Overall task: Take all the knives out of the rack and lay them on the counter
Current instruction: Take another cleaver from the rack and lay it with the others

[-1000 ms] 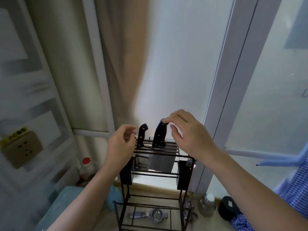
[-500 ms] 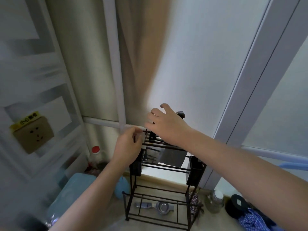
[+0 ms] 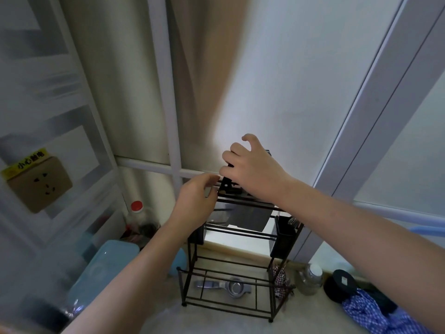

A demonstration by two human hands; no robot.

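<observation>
While the broad grey cleaver blade point(image 3: 250, 219) hangs in the top of the black wire rack point(image 3: 237, 251), the right hand point(image 3: 252, 169) curls over its black handle point(image 3: 226, 183), fingers bent, grip partly hidden. The left hand point(image 3: 196, 201) pinches at the rack's left top edge. Below lies a metal strainer point(image 3: 234, 286).

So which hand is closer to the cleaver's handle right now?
The right hand: its fingers lie over the cleaver's handle at the top of the rack. The left hand is beside the handle, at the rack's left edge.
</observation>
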